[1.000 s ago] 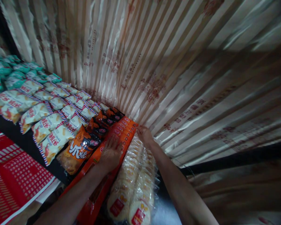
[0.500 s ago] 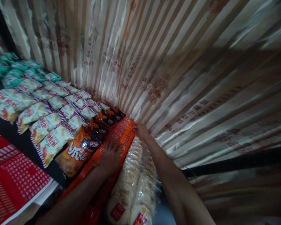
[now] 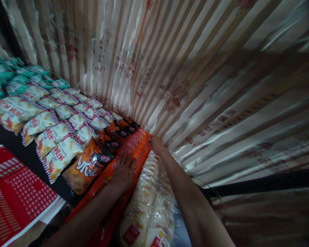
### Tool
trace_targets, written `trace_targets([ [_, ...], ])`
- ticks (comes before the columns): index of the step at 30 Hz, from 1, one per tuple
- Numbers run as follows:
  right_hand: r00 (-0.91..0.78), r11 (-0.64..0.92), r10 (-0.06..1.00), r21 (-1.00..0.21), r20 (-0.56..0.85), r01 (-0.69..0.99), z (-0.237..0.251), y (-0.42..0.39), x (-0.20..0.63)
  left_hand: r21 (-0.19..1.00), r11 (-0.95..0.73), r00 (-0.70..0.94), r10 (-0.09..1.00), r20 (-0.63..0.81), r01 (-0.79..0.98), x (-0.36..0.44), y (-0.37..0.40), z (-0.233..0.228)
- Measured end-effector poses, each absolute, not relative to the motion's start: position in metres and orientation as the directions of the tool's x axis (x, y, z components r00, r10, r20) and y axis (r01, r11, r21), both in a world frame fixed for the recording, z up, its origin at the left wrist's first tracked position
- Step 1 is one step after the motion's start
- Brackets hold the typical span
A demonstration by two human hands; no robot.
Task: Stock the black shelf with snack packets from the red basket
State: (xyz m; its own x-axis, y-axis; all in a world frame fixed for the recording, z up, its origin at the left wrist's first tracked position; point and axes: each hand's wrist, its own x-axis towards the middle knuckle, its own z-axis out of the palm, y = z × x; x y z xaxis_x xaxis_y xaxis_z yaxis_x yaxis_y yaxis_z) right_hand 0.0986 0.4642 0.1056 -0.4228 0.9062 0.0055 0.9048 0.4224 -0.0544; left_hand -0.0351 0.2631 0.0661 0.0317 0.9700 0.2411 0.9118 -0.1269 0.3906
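Barely anything has shifted since a second ago: the right hand [image 3: 156, 144] has edged slightly left at the far end of the orange packs [image 3: 134, 148], while the left hand [image 3: 121, 173] lies almost where it was. From my end of the feed, I see those packs overlapping in a long row that runs from near to far through the middle of the scene, round printed marks showing along their upper parts. On top of them the left hand rests palm down, its fingers spread loosely and curled around nothing. Over on the right, the other hand's fingertips meet the far edge of the row — whether they pinch a pack or merely touch it, I cannot tell. Just right of the row I have two lines of round pale items in clear wrap [image 3: 141, 202], partly under the right forearm. Just left of it stand black-and-orange bags [image 3: 86, 168], the nearest one turned face up; farther left come white snack bags [image 3: 60, 154] in rows, then teal bags [image 3: 18, 80] at the far left. Near left I make out a perforated red basket [image 3: 25, 187] beside the dark shelf [image 3: 5, 137]. Behind everything rises a pale, ribbed sheet [image 3: 170, 65] with reddish prints — a dark bar [image 3: 260, 181] crosses it on the right.
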Motion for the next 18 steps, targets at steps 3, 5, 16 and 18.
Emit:
trace_targets([
  [3, -0.39, 0.39, 0.921, 0.003, -0.019, 0.921, 0.109, 0.461, 0.097, 0.382, -0.129, 0.034, 0.969, 0.245, 0.915, -0.035, 0.264, 0.065],
  [5, -0.376, 0.377, 0.926, 0.037, -0.03, 0.926, 0.111, 0.459, 0.095, 0.377, -0.136, 0.039, 0.967, 0.253, 0.916, -0.034, 0.263, 0.065],
  [16, -0.316, 0.322, 0.946, 0.14, -0.066, 0.936, 0.117, 0.45, 0.086, 0.387, -0.13, 0.037, 0.97, 0.239, 0.913, -0.034, 0.263, 0.066],
  [18, -0.311, 0.318, 0.948, 0.147, -0.07, 0.936, 0.117, 0.449, 0.086, 0.382, -0.126, 0.036, 0.971, 0.236, 0.916, -0.034, 0.263, 0.065],
])
